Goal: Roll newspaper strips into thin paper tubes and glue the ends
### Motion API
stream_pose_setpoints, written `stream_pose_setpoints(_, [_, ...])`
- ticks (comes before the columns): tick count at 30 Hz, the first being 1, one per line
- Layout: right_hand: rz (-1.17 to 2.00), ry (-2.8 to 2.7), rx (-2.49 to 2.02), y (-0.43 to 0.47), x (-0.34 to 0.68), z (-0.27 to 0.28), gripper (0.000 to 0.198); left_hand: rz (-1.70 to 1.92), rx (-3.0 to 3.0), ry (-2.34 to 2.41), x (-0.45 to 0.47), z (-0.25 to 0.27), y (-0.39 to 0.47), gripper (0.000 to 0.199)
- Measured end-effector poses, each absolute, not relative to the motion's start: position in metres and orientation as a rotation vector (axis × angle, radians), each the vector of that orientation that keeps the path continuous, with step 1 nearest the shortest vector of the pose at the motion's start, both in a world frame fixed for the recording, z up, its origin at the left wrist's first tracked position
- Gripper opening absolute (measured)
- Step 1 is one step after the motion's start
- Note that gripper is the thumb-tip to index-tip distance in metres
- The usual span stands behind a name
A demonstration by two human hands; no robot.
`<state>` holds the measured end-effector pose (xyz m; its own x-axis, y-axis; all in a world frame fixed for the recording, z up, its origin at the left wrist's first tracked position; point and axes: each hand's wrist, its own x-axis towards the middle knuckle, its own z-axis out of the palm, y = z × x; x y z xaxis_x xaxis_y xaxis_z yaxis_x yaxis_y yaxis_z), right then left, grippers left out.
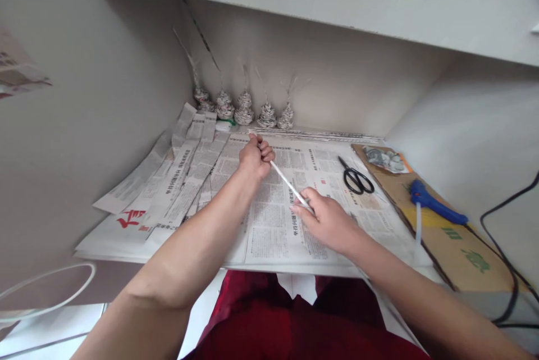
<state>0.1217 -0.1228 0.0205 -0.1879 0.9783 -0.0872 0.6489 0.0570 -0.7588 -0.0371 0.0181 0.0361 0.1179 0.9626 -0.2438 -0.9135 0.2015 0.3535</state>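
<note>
A thin white rolled paper stick (286, 180) runs slantwise between my two hands above the newspaper-covered table (269, 236). My left hand (256, 156) is closed round its upper end, fingers curled in. Lower down and to the right, my right hand (322, 217) pinches the other end between thumb and fingers. To the left of my left hand lie several loose newspaper strips (181, 169), overlapping each other. Black-handled scissors (356, 176) rest on the newspaper beyond my right hand.
Several woven paper gourds (244, 108) stand along the back wall. Thin paper rods (311, 135) lie in front of it. On the right, a cardboard sheet (455, 242) carries a blue glue gun (438, 203) with a cord and a small plastic packet (385, 159). A shelf overhangs the table.
</note>
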Motion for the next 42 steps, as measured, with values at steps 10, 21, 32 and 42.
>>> stream_pose_setpoints(10, [1.783, -1.340, -1.284, -0.117, 0.115, 0.013, 0.037, 1.346, 0.124, 0.444, -0.037, 0.037, 0.017, 0.037])
stream_pose_setpoints(21, [1.931, -1.314, -1.275, -0.127, 0.120, 0.013, 0.045, 1.308, 0.123, 0.407, -0.040, 0.038, 0.017, 0.038])
stream_pose_setpoints(32, [0.152, -2.271, -1.707, -0.070, 0.090, 0.020, 0.034, 1.342, 0.180, 0.491, -0.029, 0.030, 0.016, 0.035])
stream_pose_setpoints(42, [0.031, -2.252, -1.821, -0.068, 0.083, 0.018, 0.039, 1.351, 0.180, 0.541, -0.027, 0.030, 0.016, 0.034])
